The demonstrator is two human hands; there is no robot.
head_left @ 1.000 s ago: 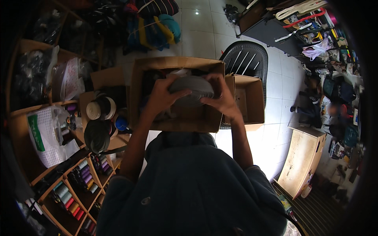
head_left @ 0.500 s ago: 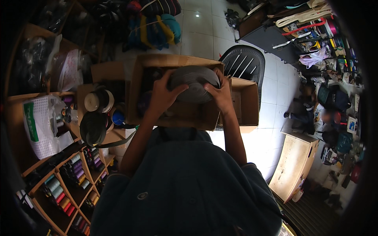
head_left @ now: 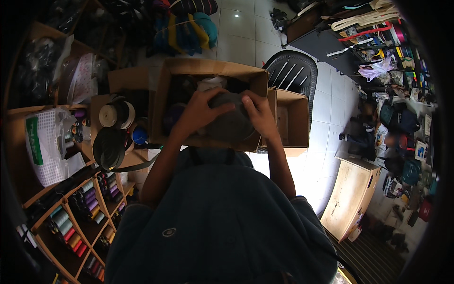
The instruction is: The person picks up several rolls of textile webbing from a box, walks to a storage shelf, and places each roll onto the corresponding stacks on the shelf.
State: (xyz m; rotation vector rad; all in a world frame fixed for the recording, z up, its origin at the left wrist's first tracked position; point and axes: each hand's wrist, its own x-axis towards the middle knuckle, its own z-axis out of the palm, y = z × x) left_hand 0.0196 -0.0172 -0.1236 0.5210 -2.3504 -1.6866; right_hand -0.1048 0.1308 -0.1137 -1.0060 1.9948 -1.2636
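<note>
A thick grey roll of webbing strap (head_left: 230, 120) is between my two hands, low inside a cardboard box (head_left: 213, 66). My left hand (head_left: 201, 111) curls over the roll's left and upper side. Opposite it, my right hand (head_left: 260, 113) grips the upper right edge, thumb and fingers bent. Part of the roll lies in shadow. Beside my left hand, a dark purple roll (head_left: 174, 118) rests in the box. Something whitish (head_left: 211, 84) shows behind the grey roll, among dark items I cannot make out.
Left of the box stands another carton with strap rolls, among them a cream roll (head_left: 108, 115) and a dark coil (head_left: 109, 147). A smaller cardboard box (head_left: 292, 120) sits right, by a black plastic chair (head_left: 302, 71). Shelves of thread spools (head_left: 71, 232) fill the lower left.
Both hands have brought the grey roll down and nearer to me, tilting it. Its spiral face no longer shows, and the whitish thing behind it has come into sight.
</note>
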